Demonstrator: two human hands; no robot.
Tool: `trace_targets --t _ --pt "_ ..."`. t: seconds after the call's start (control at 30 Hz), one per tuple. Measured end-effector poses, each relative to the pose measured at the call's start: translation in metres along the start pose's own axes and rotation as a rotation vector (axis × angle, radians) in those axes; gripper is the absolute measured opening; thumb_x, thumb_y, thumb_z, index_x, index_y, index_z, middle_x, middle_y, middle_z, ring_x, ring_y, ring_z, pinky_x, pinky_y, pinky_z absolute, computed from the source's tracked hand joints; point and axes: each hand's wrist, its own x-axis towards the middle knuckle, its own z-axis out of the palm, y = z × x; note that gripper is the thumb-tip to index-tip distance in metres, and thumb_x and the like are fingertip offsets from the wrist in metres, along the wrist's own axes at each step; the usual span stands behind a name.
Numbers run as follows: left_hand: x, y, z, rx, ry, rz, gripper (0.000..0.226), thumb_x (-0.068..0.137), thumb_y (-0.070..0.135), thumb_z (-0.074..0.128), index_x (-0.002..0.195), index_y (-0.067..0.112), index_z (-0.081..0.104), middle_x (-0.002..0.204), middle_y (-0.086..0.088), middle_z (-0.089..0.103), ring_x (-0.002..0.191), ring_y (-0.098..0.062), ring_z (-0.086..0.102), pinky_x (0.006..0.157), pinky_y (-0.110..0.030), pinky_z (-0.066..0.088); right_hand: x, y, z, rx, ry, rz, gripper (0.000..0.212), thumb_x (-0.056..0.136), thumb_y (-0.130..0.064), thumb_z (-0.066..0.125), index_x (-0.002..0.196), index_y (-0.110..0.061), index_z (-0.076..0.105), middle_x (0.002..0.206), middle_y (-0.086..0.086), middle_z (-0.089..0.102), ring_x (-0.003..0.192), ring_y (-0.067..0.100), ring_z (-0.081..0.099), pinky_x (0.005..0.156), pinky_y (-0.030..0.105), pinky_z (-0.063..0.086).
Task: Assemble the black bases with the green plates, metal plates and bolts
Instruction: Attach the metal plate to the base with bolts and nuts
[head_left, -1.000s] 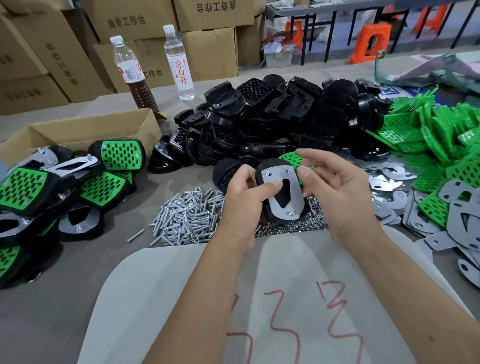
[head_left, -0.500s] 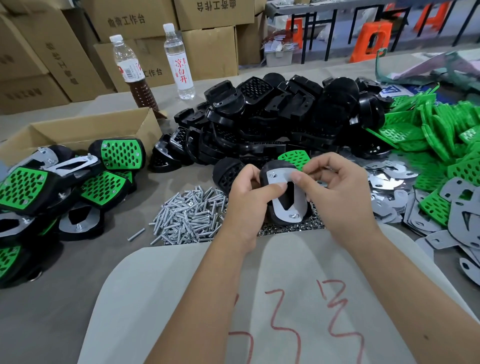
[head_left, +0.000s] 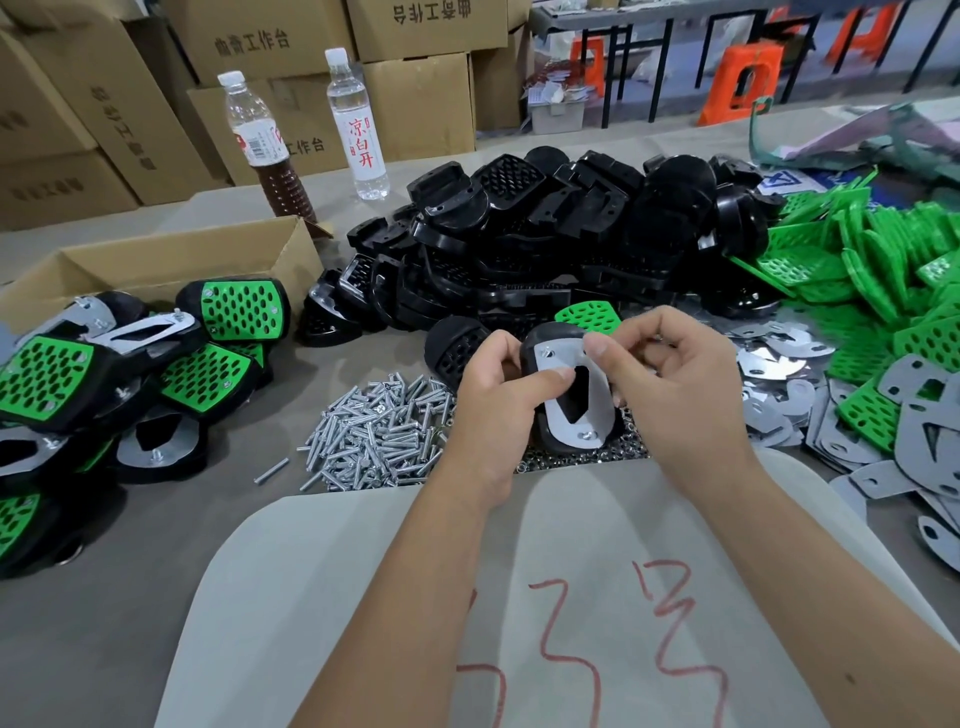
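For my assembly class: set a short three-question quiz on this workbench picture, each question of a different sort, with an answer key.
1. True or false: the metal plate lying on the black base in the person's hands shows a bolt end near its lower tip.
2. Multiple choice: the loose bolts lie (A) inside the cardboard box, (B) on the table beside the left hand, (C) among the green plates.
3. Fill in: the two bottles stand behind the pile of spare ____ bases.

Key: 1 true; 2 B; 3 black. The right hand pinches the plate's upper edge.
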Motion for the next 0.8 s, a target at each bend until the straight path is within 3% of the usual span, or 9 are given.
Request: trace_targets --t 0.07,0.13,0.27,0.37,0.47,0.53,0.63,0.67,0.8 --pt "0.0 0.0 0.0 -0.017 0.007 -0.005 0.026 0.074 0.02 0.073 0.085 0.014 0.05 0.082 -0.008 0.053 0.076 -0.02 0.051 0.067 -0.037 0.041 -0.001 -0.003 0.001 0.024 -0.049 -0.014 0.015 0.092 -0.012 0.076 0.097 -0.025 0.075 0.091 -0.005 0.071 0.075 0.013 0.065 0.067 0.035 0.055" --pt "0.001 0.001 0.0 -0.021 0.001 -0.001 0.027 0.074 0.019 0.073 0.086 0.013 0.05 0.083 -0.008 0.053 0.077 -0.021 0.051 0.068 -0.037 0.042 0.0 -0.003 0.002 -0.003 -0.062 -0.008 0.021 0.09 -0.004 0.078 0.092 -0.025 0.076 0.093 -0.006 0.071 0.076 0.011 0.065 0.068 0.032 0.052" --pt "-0.001 0.0 0.001 0.0 -0.015 0.004 0.028 0.074 0.019 0.074 0.087 0.012 0.05 0.082 -0.01 0.055 0.077 -0.022 0.052 0.073 -0.042 0.042 0.0 -0.002 0.001 -0.052 0.008 0.022 0.017 0.09 -0.022 0.082 0.084 -0.016 0.068 0.077 0.006 0.071 0.065 0.027 0.062 0.062 0.039 0.052" --pt "-0.001 0.001 0.001 -0.011 -0.009 0.009 0.028 0.074 0.019 0.074 0.087 0.01 0.05 0.082 -0.009 0.053 0.077 -0.021 0.049 0.073 -0.04 0.04 -0.001 -0.009 0.002 -0.037 -0.07 -0.034 0.017 0.093 -0.008 0.077 0.089 -0.024 0.071 0.085 0.0 0.07 0.069 0.016 0.063 0.066 0.025 0.048" --pt "-0.001 0.001 0.001 0.001 -0.008 0.029 0.035 0.074 0.019 0.073 0.086 0.002 0.044 0.081 -0.009 0.052 0.076 -0.02 0.048 0.067 -0.036 0.04 -0.002 -0.007 0.005 -0.14 -0.016 -0.033 0.017 0.092 -0.013 0.079 0.082 -0.022 0.069 0.085 0.011 0.069 0.077 0.027 0.068 0.071 0.037 0.052" --pt "-0.002 0.001 0.001 0.008 -0.011 0.031 0.04 0.076 0.017 0.073 0.087 -0.002 0.04 0.081 -0.009 0.051 0.075 -0.021 0.048 0.066 -0.036 0.041 -0.001 -0.006 0.004 -0.247 0.024 -0.079 0.02 0.092 -0.021 0.079 0.079 -0.016 0.065 0.084 0.008 0.067 0.078 0.026 0.066 0.073 0.04 0.053" --pt "-0.003 0.002 0.003 0.011 0.0 0.038 0.041 0.076 0.016 0.073 0.087 -0.002 0.039 0.083 -0.009 0.052 0.076 -0.023 0.047 0.067 -0.039 0.04 0.002 -0.009 -0.002 -0.494 -0.111 -0.285 0.013 0.097 -0.015 0.07 0.089 -0.012 0.06 0.093 -0.002 0.055 0.08 0.012 0.057 0.07 0.016 0.042" --pt "-0.003 0.003 0.004 0.019 0.004 0.048 0.041 0.076 0.017 0.073 0.088 -0.002 0.039 0.083 -0.009 0.051 0.075 -0.022 0.046 0.067 -0.039 0.04 0.004 -0.009 -0.005 -0.556 -0.176 -0.322 0.009 0.1 -0.012 0.065 0.094 -0.012 0.058 0.097 -0.003 0.051 0.081 0.01 0.055 0.07 0.016 0.039" --pt "-0.003 0.008 0.006 0.116 0.031 0.144 0.041 0.075 0.018 0.073 0.09 -0.004 0.043 0.079 -0.011 0.05 0.074 -0.022 0.046 0.069 -0.042 0.041 0.01 -0.011 -0.005 -0.731 -0.24 -0.388 0.012 0.105 -0.012 0.052 0.093 -0.013 0.048 0.1 -0.003 0.04 0.078 0.019 0.045 0.064 0.036 0.041"
